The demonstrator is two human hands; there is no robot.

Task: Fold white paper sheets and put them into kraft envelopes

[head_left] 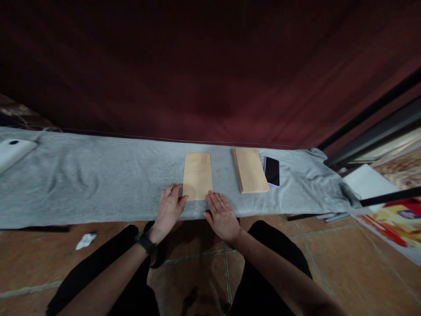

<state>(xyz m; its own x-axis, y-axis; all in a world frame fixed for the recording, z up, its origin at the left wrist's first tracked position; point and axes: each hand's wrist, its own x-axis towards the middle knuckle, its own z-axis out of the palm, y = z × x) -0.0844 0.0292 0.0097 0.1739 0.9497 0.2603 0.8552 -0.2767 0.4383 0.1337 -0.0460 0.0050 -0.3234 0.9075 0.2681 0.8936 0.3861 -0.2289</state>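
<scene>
A brown paper envelope [198, 177] lies flat on the grey cloth in front of me, with small reddish print near its upper right corner. At its lower left edge rests my left hand [169, 207], thumb and fingers apart, touching the paper's side. My right hand [222, 216] lies flat with fingers stretched out, its fingertips at the envelope's lower right corner. Neither hand grips anything. To the right sits a stack of similar brown envelopes [251, 171], apart from both hands.
A dark-screened phone [272, 171] lies right of the stack. The grey cloth [131, 175] covers a narrow table before a dark red curtain [210, 79]. A white device [15, 153] with a cable is at far left. Black metal bars [371, 118] stand at right.
</scene>
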